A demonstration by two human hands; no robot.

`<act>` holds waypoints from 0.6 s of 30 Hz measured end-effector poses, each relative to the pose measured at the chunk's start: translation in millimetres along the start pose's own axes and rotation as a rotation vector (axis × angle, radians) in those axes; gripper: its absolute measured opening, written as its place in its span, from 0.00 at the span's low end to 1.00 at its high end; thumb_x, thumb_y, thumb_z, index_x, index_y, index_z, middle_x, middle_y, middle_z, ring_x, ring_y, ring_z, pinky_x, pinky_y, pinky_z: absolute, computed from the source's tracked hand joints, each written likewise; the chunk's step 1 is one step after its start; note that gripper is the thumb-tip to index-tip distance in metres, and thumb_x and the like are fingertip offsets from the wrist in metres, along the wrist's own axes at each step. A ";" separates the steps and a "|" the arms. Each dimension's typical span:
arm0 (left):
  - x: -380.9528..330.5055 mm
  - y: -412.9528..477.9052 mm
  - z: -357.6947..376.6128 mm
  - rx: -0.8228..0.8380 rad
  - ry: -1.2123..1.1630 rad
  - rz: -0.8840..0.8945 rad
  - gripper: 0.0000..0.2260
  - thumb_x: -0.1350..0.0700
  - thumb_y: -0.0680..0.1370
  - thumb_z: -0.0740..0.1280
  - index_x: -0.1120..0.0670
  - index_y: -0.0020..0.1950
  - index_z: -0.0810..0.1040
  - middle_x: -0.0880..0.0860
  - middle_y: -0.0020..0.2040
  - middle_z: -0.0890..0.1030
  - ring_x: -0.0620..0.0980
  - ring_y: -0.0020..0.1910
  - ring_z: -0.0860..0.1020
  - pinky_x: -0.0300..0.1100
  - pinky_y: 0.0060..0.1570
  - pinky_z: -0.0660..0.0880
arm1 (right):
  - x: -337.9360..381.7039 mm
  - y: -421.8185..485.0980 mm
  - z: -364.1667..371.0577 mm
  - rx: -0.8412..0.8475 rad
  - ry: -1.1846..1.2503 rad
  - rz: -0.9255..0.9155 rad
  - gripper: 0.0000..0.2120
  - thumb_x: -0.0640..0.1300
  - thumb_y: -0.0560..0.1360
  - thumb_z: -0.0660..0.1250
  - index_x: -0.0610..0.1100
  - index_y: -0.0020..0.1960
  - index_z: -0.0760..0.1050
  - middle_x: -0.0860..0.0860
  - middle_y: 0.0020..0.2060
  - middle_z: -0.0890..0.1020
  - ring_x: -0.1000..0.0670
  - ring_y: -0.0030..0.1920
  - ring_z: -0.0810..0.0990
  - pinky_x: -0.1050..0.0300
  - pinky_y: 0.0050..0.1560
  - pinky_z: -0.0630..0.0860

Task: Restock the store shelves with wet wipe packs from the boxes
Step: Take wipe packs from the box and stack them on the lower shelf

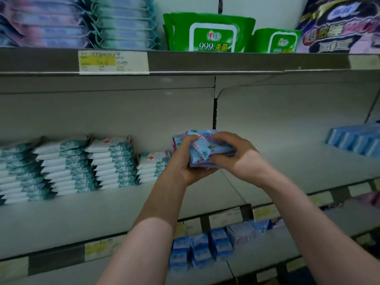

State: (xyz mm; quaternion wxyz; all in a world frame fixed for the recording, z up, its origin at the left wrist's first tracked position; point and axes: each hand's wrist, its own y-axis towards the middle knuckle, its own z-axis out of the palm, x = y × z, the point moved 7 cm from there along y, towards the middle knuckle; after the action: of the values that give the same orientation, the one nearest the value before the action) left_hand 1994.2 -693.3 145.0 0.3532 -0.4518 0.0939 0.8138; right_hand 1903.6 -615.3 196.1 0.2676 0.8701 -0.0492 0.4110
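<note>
Grey metal store shelving fills the view; the middle shelf shows bare deck at 3 o'clock of the hands. Both hands hold a small bundle of blue wet wipe packs just above that shelf, near its centre upright. The left hand cups the bundle from below, thumb clamped on top. The right hand curls its fingers over the upper right edge. This two-sided grasp likely keeps the slick packs squared so that they go down as one stack.

Count in the bundle: apparently three, though the edges overlap and blur. At 9 o'clock stand four white-and-teal stacks; the one nearest the hands is the shortest, which suggests the row fills from left to right. At 12 o'clock, on the upper shelf, stand two green packs. At 3 o'clock lies one pale blue multipack. No box is in view.
</note>
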 end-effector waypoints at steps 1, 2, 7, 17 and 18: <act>-2.0 6.2 0.0 -0.024 -0.010 0.017 0.15 0.50 0.78 0.62 0.58 0.55 0.79 0.60 0.49 0.84 0.57 0.43 0.83 0.50 0.47 0.80 | -7.8 7.6 -9.6 -0.047 0.069 0.028 0.21 0.40 0.72 0.72 0.49 0.64 0.75 0.53 0.60 0.75 0.57 0.56 0.74 0.71 0.52 0.73; -3.8 12.5 -0.3 -0.047 -0.023 0.034 0.15 0.49 0.78 0.63 0.58 0.57 0.79 0.61 0.52 0.83 0.58 0.46 0.82 0.52 0.51 0.78 | -17.8 15.3 -19.9 -0.108 0.122 0.073 0.20 0.43 0.73 0.71 0.49 0.64 0.74 0.54 0.61 0.75 0.57 0.57 0.74 0.71 0.51 0.72; -5.8 36.4 -4.1 -0.185 -0.039 0.105 0.15 0.53 0.78 0.65 0.58 0.63 0.77 0.62 0.57 0.82 0.61 0.50 0.81 0.55 0.52 0.78 | -74.0 37.0 -21.9 0.029 0.417 0.488 0.17 0.53 0.75 0.68 0.41 0.55 0.77 0.46 0.48 0.81 0.49 0.45 0.82 0.53 0.43 0.81; -27.2 48.9 -46.9 -0.466 0.016 0.145 0.10 0.53 0.78 0.69 0.59 0.53 0.80 0.60 0.43 0.84 0.60 0.43 0.81 0.55 0.45 0.80 | -92.3 103.7 28.8 0.353 0.574 0.579 0.05 0.43 0.78 0.65 0.41 0.47 0.75 0.44 0.35 0.83 0.48 0.29 0.82 0.57 0.28 0.80; -33.9 48.1 -53.1 -0.489 0.016 0.157 0.10 0.52 0.78 0.68 0.59 0.51 0.80 0.60 0.40 0.84 0.60 0.43 0.81 0.56 0.46 0.78 | -92.6 113.0 30.5 0.345 0.583 0.576 0.06 0.43 0.79 0.63 0.41 0.46 0.75 0.44 0.35 0.82 0.49 0.28 0.82 0.58 0.27 0.80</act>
State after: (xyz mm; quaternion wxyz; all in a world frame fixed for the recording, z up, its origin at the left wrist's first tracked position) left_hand 2009.6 -770.2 133.7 0.1684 -0.5215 -0.0683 0.8337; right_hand 1829.3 -739.4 159.7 -0.0042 0.7007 -0.1427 0.6990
